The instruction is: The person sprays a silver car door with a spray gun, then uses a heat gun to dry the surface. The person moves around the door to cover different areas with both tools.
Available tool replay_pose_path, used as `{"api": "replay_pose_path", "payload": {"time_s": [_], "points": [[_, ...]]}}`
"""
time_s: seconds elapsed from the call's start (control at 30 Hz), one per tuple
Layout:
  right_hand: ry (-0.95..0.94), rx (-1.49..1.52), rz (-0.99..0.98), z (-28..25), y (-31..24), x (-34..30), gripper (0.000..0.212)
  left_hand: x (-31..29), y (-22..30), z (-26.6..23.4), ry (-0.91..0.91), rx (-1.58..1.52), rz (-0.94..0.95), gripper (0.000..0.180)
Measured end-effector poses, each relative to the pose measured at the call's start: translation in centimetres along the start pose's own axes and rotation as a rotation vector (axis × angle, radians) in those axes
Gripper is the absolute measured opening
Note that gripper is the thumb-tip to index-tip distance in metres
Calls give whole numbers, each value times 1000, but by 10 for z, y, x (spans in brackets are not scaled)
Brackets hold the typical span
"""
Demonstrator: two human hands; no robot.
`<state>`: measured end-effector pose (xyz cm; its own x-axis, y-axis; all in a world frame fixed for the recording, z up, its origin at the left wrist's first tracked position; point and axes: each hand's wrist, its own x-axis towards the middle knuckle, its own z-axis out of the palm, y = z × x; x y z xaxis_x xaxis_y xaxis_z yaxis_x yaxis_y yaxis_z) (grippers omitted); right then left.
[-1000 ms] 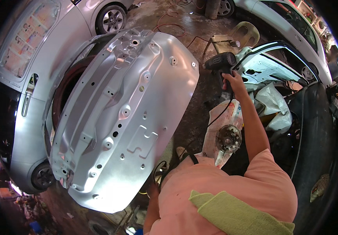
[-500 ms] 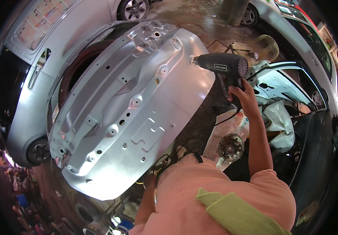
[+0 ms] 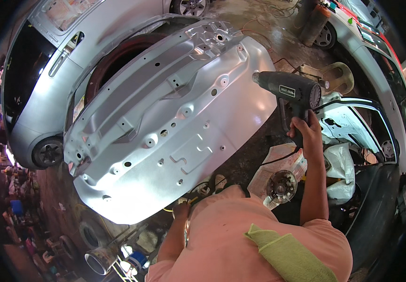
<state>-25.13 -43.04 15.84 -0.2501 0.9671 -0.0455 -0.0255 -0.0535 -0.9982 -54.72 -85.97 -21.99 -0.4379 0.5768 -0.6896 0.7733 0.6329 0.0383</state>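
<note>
A large silver car body panel (image 3: 203, 160), pierced with several holes and pressed with ridges, lies tilted across the middle. My right hand (image 3: 305, 129) is wrapped round the handle of a black heat gun (image 3: 287, 88). Its nozzle points left over the panel's far right part, where a bright patch shines on the metal; whether it touches cannot be told. A dark cord (image 3: 280, 159) runs from the handle toward my left side. Low beside the panel's near edge is my left hand (image 3: 181, 210), close to a dark cord and a thin yellow line, its fingers mostly hidden.
A silver car (image 3: 47, 108) stands to the left, another car (image 3: 386, 70) at the far right. Right of me are a loose car door (image 3: 353, 124), a plastic sheet (image 3: 340, 174) and a round metal part (image 3: 282, 186) on paper. A tyre (image 3: 92, 233) lies lower left.
The view has shifted, so the panel and heat gun both appear farther right. My right hand keeps the heat gun over much the same corner. My left hand stays low by the panel edge.
</note>
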Motion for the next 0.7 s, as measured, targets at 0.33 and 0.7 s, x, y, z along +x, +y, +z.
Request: {"api": "replay_pose_path", "payload": {"time_s": [0.33,0.7], "points": [[-83,-3,39,20,-16,-4,28,-1,2,3,-50,-85,-49,43],[93,-144,-130,42,-18,0,24,9,-15,31,-6,-129,-10,43]]}}
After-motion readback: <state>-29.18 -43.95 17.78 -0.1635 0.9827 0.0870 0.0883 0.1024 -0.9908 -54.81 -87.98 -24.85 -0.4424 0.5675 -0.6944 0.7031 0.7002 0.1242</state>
